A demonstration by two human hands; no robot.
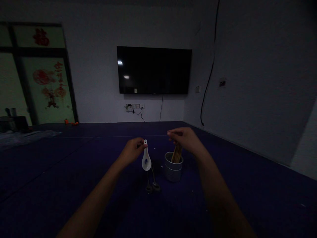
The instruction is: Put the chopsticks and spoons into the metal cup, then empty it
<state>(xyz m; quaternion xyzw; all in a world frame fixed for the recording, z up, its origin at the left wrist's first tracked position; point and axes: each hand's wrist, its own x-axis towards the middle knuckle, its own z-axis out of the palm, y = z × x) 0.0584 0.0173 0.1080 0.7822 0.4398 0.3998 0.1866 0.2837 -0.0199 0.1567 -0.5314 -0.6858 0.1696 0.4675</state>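
My left hand is closed in a pinch on the handle of a white soup spoon with a blue mark in its bowl. The spoon hangs bowl-down above the dark blue surface. Just below it lie two dark metal spoons, dim in the low light. To the right, a grey metal pot stands upright, with a bundle of wooden chopsticks leaning in it. Over their upper ends is my right hand, thumb and fingers drawn together. Whether anything is between those fingers is hidden.
The dark blue surface reaches to the walls. A television hangs on the far wall above sockets and cords. A black cable runs down the right wall. At left are a dark box, clear plastic sheeting and small orange objects.
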